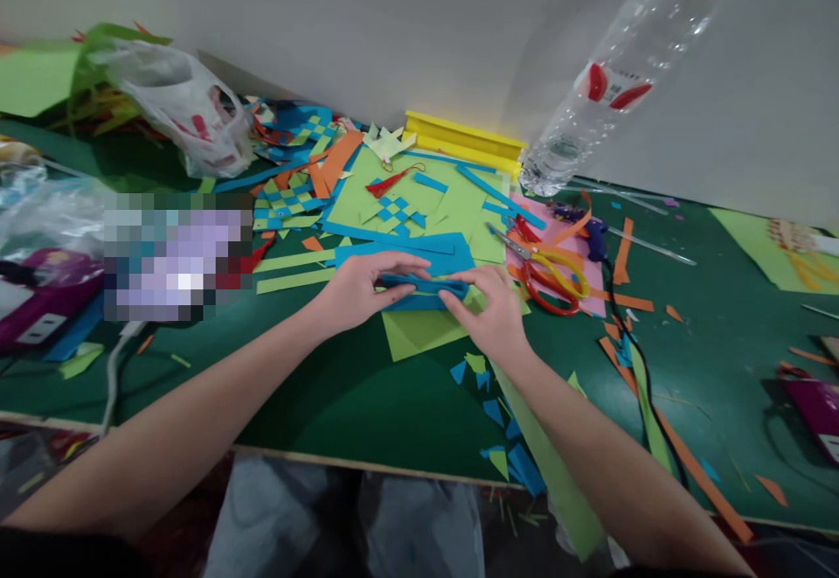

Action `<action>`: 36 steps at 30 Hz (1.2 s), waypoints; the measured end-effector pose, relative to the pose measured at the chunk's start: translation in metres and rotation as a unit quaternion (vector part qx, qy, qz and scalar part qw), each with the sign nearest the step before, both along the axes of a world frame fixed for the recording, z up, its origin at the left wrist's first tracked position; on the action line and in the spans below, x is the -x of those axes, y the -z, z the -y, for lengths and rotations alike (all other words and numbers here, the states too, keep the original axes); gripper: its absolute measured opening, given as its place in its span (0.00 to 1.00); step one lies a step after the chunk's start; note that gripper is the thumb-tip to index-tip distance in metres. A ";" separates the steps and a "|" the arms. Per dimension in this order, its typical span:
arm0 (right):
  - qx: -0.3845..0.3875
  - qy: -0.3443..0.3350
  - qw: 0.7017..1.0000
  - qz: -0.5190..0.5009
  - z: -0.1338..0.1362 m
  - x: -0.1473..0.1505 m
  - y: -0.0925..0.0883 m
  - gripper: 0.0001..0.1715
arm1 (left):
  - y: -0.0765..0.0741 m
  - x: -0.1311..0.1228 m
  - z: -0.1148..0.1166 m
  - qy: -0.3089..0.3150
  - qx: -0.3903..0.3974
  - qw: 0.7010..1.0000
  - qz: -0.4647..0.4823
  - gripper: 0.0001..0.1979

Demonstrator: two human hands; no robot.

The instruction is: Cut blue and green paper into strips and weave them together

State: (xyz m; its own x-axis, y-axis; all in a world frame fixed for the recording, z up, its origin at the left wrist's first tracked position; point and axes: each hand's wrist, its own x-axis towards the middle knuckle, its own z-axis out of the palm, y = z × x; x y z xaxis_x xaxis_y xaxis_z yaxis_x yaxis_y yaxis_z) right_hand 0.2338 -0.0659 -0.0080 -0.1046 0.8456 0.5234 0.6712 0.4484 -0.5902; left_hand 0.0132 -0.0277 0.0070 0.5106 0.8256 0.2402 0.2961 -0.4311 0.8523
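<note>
A narrow folded piece of blue paper (426, 285) is pinched between my two hands at the middle of the table. My left hand (367, 285) grips its left end, thumb below and fingers above. At the other end, my right hand (491, 307) is closed on it with thumb and fingertips. Beneath the hands lie a blue sheet (452, 250) and a green sheet (412, 337). Two pale green strips (294, 260) stick out to the left of my left hand. Scissors (547, 268) with red and yellow handles lie just beyond my right hand.
A tall plastic bottle (583, 114) and a yellow angled strip (459, 142) stand by the wall. Woven paper pieces (288, 202), a red tassel (386, 183) and scraps cover the back. A glue gun (596, 241) trails a black cable on the right. A white bag (190, 106) sits left.
</note>
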 end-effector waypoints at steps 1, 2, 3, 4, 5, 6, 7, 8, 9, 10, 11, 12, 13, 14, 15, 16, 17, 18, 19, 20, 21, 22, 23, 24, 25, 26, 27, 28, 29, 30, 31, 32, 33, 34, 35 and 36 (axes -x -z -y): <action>0.004 0.003 1.000 -0.009 -0.001 0.000 0.001 0.09 | 0.001 0.000 0.000 -0.001 0.004 1.000 0.002 0.17; 0.007 0.005 1.000 -0.017 -0.002 -0.001 0.001 0.08 | 0.001 0.000 -0.001 -0.004 0.009 1.000 0.006 0.18; 0.008 0.005 1.000 -0.022 -0.002 -0.001 0.001 0.07 | 0.002 0.001 -0.002 -0.009 0.015 1.000 0.011 0.19; 0.008 0.006 1.000 -0.026 -0.003 -0.001 0.000 0.07 | 0.003 0.001 -0.003 -0.015 0.021 1.000 0.018 0.19; 0.008 0.006 1.000 -0.029 -0.003 -0.001 0.000 0.07 | 0.004 0.001 -0.004 -0.023 0.027 0.999 0.024 0.20; 0.007 0.007 0.999 -0.031 -0.003 -0.001 -0.001 0.07 | 0.005 0.001 -0.005 -0.030 0.033 0.999 0.028 0.21; 0.005 0.007 0.999 -0.033 -0.003 -0.001 -0.001 0.07 | 0.005 0.002 -0.005 -0.038 0.039 0.998 0.029 0.21; 0.004 0.007 0.999 -0.035 -0.003 -0.001 -0.001 0.07 | 0.005 0.002 -0.006 -0.043 0.043 0.998 0.027 0.21; 0.003 0.007 0.999 -0.037 -0.002 -0.001 -0.001 0.07 | 0.005 0.002 -0.006 -0.047 0.046 0.998 0.024 0.21; 0.004 0.007 0.999 -0.039 -0.002 -0.001 -0.001 0.07 | 0.005 0.003 -0.006 -0.050 0.047 0.997 0.020 0.21; 0.008 0.007 0.999 -0.041 -0.002 -0.001 -0.001 0.07 | 0.005 0.003 -0.006 -0.053 0.048 0.997 0.016 0.20; 0.014 0.010 0.999 -0.043 -0.002 -0.001 -0.001 0.08 | 0.004 0.003 -0.006 -0.055 0.049 0.997 0.013 0.19; 0.022 0.014 0.999 -0.043 -0.002 -0.001 0.000 0.08 | 0.004 0.003 -0.006 -0.057 0.050 0.997 0.011 0.18; 0.031 0.019 0.998 -0.044 -0.002 -0.001 0.000 0.09 | 0.004 0.003 -0.006 -0.058 0.052 0.997 0.010 0.18; 0.039 0.024 0.998 -0.044 -0.002 -0.001 0.000 0.09 | 0.004 0.003 -0.006 -0.060 0.052 0.997 0.008 0.17; 0.046 0.026 0.998 -0.046 -0.002 -0.001 0.000 0.09 | 0.004 0.003 -0.006 -0.061 0.050 0.997 0.007 0.17; 0.051 0.027 0.997 -0.050 -0.002 -0.001 0.000 0.09 | 0.004 0.003 -0.006 -0.061 0.047 0.997 0.006 0.16; 0.057 0.024 0.997 -0.055 -0.002 -0.001 -0.001 0.08 | 0.004 0.003 -0.007 -0.062 0.043 0.997 0.004 0.15; 0.063 0.019 0.996 -0.063 -0.002 -0.002 -0.001 0.08 | 0.004 0.003 -0.007 -0.063 0.039 0.997 0.000 0.15; 0.070 0.014 0.995 -0.073 -0.001 -0.002 -0.002 0.09 | 0.005 0.003 -0.008 -0.066 0.036 0.997 -0.006 0.14; 0.079 0.010 0.993 -0.085 -0.001 -0.002 -0.003 0.09 | 0.005 0.004 -0.009 -0.070 0.034 0.997 -0.013 0.13; 0.087 0.007 0.991 -0.097 -0.001 -0.002 -0.004 0.09 | 0.005 0.004 -0.009 -0.076 0.033 0.996 -0.020 0.13; 0.095 0.007 0.989 -0.111 0.000 -0.002 -0.005 0.10 | 0.004 0.005 -0.010 -0.081 0.033 0.996 -0.025 0.13; 0.101 0.010 0.987 -0.122 0.000 -0.002 -0.006 0.10 | 0.004 0.005 -0.010 -0.087 0.033 0.995 -0.027 0.13; 0.105 0.014 0.986 -0.132 0.000 -0.002 -0.007 0.10 | 0.004 0.006 -0.011 -0.092 0.033 0.995 -0.027 0.13; 0.108 0.017 0.984 -0.138 0.000 -0.002 -0.008 0.10 | 0.004 0.006 -0.011 -0.095 0.034 0.995 -0.026 0.13; 0.109 0.021 0.983 -0.144 -0.001 -0.002 -0.008 0.10 | 0.004 0.007 -0.011 -0.096 0.036 0.994 -0.025 0.13; 0.110 0.027 0.982 -0.149 -0.001 -0.002 -0.008 0.10 | 0.003 0.007 -0.011 -0.097 0.038 0.994 -0.024 0.12; 0.111 0.033 0.981 -0.154 -0.001 -0.003 -0.007 0.09 | 0.003 0.007 -0.011 -0.098 0.040 0.994 -0.024 0.12; 0.113 0.039 0.980 -0.159 -0.002 -0.003 -0.006 0.09 | 0.003 0.007 -0.011 -0.099 0.042 0.994 -0.023 0.11; 0.113 0.045 0.979 -0.163 -0.002 -0.004 -0.005 0.09 | 0.004 0.007 -0.011 -0.100 0.045 0.994 -0.024 0.11; 0.111 0.050 0.979 -0.164 -0.003 -0.004 -0.004 0.09 | 0.004 0.007 -0.010 -0.102 0.046 0.993 -0.024 0.11; 0.106 0.054 0.980 -0.162 -0.003 -0.005 -0.003 0.08 | 0.004 0.007 -0.010 -0.103 0.049 0.993 -0.024 0.11; 0.095 0.055 0.981 -0.158 -0.004 -0.006 -0.002 0.08 | 0.004 0.007 -0.011 -0.101 0.054 0.993 -0.020 0.12; 0.081 0.056 0.983 -0.153 -0.004 -0.007 -0.002 0.07 | 0.003 0.008 -0.011 -0.098 0.060 0.993 -0.011 0.13; 0.068 0.057 0.985 -0.148 -0.004 -0.007 -0.002 0.07 | 0.003 0.008 -0.011 -0.096 0.067 0.993 0.003 0.15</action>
